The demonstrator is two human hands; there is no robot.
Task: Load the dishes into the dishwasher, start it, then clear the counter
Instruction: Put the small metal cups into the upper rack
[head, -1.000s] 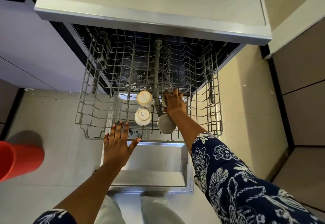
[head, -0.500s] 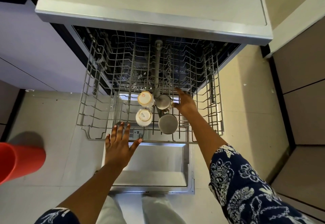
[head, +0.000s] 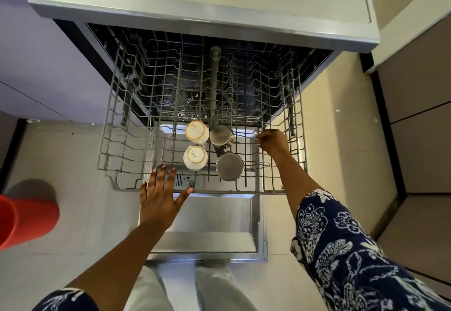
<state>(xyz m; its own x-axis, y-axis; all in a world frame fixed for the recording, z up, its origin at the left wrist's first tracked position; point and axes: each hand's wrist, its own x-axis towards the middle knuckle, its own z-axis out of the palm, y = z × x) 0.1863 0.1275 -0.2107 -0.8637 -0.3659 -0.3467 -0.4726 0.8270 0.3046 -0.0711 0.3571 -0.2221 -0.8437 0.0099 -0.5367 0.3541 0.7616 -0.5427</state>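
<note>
Over pale floor tiles (head: pixel 73 213), the rack (head: pixel 136 105) holds four upturned cups (head: pixel 195 158); left hand (head: pixel 159 196) spread, right hand (head: pixel 272 141) pinching wire.

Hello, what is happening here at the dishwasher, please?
A person is loading the pulled-out upper rack of an open dishwasher. Two white cups and two steel cups sit upside down near the rack's front. The right hand grips the wire handle of the farther steel cup. The left hand rests open on the rack's front edge. Most of the rack holds nothing.
</note>
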